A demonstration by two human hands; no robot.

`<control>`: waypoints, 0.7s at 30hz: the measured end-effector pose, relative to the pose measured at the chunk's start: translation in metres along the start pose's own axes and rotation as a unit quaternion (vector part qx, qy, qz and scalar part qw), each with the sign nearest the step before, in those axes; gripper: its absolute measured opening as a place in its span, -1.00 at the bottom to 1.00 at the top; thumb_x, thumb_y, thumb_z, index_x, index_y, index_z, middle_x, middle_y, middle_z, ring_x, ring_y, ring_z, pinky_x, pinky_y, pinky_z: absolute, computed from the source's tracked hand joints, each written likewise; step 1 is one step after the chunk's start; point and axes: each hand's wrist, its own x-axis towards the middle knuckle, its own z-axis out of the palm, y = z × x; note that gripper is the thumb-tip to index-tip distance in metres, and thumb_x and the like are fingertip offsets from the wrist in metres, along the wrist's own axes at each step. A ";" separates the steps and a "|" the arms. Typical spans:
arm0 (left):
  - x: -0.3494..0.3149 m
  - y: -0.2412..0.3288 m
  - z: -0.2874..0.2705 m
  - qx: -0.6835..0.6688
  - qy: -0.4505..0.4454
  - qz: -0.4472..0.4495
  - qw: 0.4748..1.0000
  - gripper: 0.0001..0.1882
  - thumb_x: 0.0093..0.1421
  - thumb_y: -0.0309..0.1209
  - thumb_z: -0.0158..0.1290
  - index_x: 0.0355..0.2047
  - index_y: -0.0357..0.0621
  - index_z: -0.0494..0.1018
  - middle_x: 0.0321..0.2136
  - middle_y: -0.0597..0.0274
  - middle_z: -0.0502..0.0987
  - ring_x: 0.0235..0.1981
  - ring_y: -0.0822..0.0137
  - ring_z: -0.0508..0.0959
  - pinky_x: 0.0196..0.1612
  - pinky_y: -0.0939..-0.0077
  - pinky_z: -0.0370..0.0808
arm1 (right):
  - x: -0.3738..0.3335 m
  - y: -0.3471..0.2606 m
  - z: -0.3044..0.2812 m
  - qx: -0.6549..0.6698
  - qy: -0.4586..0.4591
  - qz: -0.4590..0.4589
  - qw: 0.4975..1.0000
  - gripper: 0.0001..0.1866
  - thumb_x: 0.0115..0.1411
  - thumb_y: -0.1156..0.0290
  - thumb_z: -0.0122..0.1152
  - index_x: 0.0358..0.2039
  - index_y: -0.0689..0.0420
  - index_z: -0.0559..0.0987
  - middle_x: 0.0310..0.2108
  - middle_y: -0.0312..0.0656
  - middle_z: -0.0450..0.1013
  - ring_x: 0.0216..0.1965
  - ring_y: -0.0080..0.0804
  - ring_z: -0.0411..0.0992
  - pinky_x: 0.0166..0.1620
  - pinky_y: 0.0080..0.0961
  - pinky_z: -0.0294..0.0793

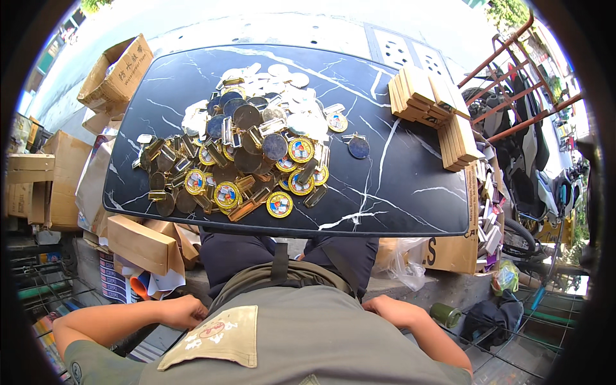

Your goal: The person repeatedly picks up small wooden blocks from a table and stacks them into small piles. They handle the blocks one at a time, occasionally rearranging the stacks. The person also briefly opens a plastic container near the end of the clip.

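My left hand (186,312) rests low beside my left hip, its fingers curled in; whatever they may hold is hidden. At my other hip is my right hand (393,311), with its fingers mostly tucked out of sight against my clothing. Both hands are away from the black marble-patterned table (410,199) before me. A large heap of round medals (247,151) with metal bars lies on it. Some medals, such as a gold-rimmed one (279,205) near the front, show a coloured picture; others show plain dark or silvery backs. One dark medal (359,147) lies apart, right of the heap.
Stacked flat tan boxes (420,96) occupy the table's far right corner. An open carton (115,74) stands beyond the left edge, with more cardboard (67,179) nearer. A red metal frame (507,83) and a carton of small boxes (491,212) are at right.
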 end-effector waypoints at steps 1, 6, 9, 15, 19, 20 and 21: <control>0.001 0.007 -0.010 -0.029 0.001 0.007 1.000 -0.80 0.16 -0.41 0.13 -0.34 -0.36 0.56 -0.52 0.04 0.63 -0.46 0.29 0.69 -0.33 0.43 0.55 | 0.000 0.005 0.005 -0.010 -0.002 0.020 1.000 -0.63 -0.01 0.23 0.35 -0.36 0.31 0.57 -0.45 -0.07 0.54 -0.41 -0.25 0.48 -0.28 -0.32 0.46; 0.010 0.032 -0.037 -0.038 -0.009 -0.040 0.998 -0.79 0.19 -0.40 0.08 -0.38 -0.36 0.54 -0.55 0.02 0.62 -0.47 0.22 0.69 -0.35 0.37 0.56 | 0.004 0.032 0.023 -0.011 -0.072 0.052 0.996 -0.57 0.06 0.21 0.31 -0.19 0.32 0.62 -0.31 0.05 0.61 -0.26 -0.10 0.58 -0.18 -0.27 0.52; 0.011 0.043 -0.048 0.072 0.040 -0.020 0.996 -0.75 0.20 -0.35 0.07 -0.40 -0.35 0.53 -0.54 -0.02 0.61 -0.47 0.07 0.66 -0.35 0.26 0.54 | 0.002 0.043 0.030 0.028 -0.076 0.022 0.996 -0.58 0.09 0.24 0.29 -0.15 0.32 0.62 -0.31 0.03 0.61 -0.23 -0.11 0.60 -0.17 -0.29 0.54; 0.014 0.067 -0.067 0.099 0.245 0.032 0.964 -0.74 0.18 -0.34 0.09 -0.44 -0.35 0.47 -0.52 -0.16 0.52 -0.39 -0.17 0.55 -0.30 0.07 0.47 | -0.002 0.059 0.034 0.026 -0.119 0.038 0.992 -0.60 0.12 0.28 0.27 -0.12 0.31 0.62 -0.30 0.00 0.62 -0.23 -0.17 0.61 -0.17 -0.33 0.56; 0.028 0.078 -0.072 0.118 0.305 0.123 0.937 -0.79 0.20 -0.41 0.07 -0.41 -0.37 0.43 -0.43 -0.17 0.50 -0.30 -0.19 0.52 -0.24 0.02 0.46 | -0.001 0.063 0.037 0.019 -0.148 0.042 0.988 -0.62 0.14 0.30 0.26 -0.10 0.30 0.62 -0.29 -0.02 0.62 -0.22 -0.21 0.61 -0.17 -0.36 0.56; 0.036 0.080 -0.072 0.125 0.311 0.140 0.932 -0.80 0.20 -0.41 0.07 -0.41 -0.36 0.42 -0.43 -0.16 0.50 -0.30 -0.19 0.52 -0.24 0.02 0.45 | -0.002 0.059 0.036 0.015 -0.160 0.040 0.986 -0.62 0.14 0.31 0.26 -0.10 0.30 0.62 -0.29 -0.02 0.62 -0.22 -0.22 0.61 -0.17 -0.37 0.57; 0.045 0.083 -0.071 0.134 0.314 0.146 0.929 -0.80 0.20 -0.41 0.08 -0.40 -0.36 0.42 -0.42 -0.16 0.49 -0.29 -0.19 0.52 -0.24 0.01 0.45 | -0.005 0.052 0.032 0.010 -0.173 0.037 0.984 -0.62 0.15 0.32 0.26 -0.09 0.30 0.62 -0.28 -0.03 0.62 -0.22 -0.23 0.61 -0.17 -0.37 0.57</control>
